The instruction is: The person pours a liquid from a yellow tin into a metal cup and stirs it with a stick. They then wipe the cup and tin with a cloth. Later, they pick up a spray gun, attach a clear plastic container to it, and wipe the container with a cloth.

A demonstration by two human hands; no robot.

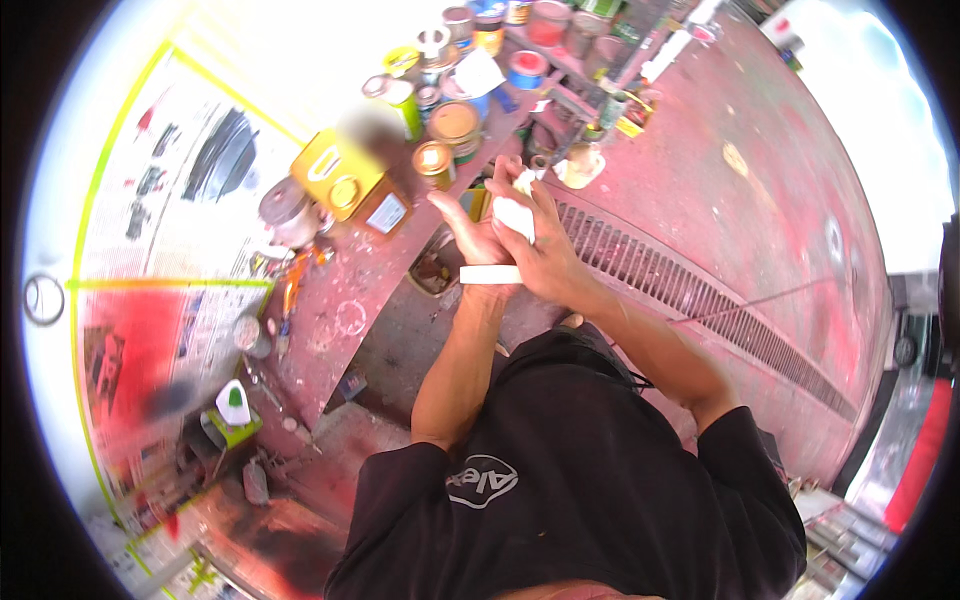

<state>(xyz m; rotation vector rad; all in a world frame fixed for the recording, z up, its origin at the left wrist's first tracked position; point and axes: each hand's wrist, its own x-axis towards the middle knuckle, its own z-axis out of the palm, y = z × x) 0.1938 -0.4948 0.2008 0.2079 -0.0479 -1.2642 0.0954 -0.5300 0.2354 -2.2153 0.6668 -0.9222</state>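
A person in a black shirt stands at a paint-spattered workbench [350, 290], both forearms raised from the lower frame to meet at centre. The right hand [545, 250] is clenched round a white tube [515, 215], held upright just above centre, its tip pointing towards the bench. The left hand [470, 235], with a white wristband [490, 274], is pressed against the tube, fingers curled; how firmly it grips cannot be told. Open paint tins [455, 125] and a yellow can [340, 175] crowd the upper centre of the frame.
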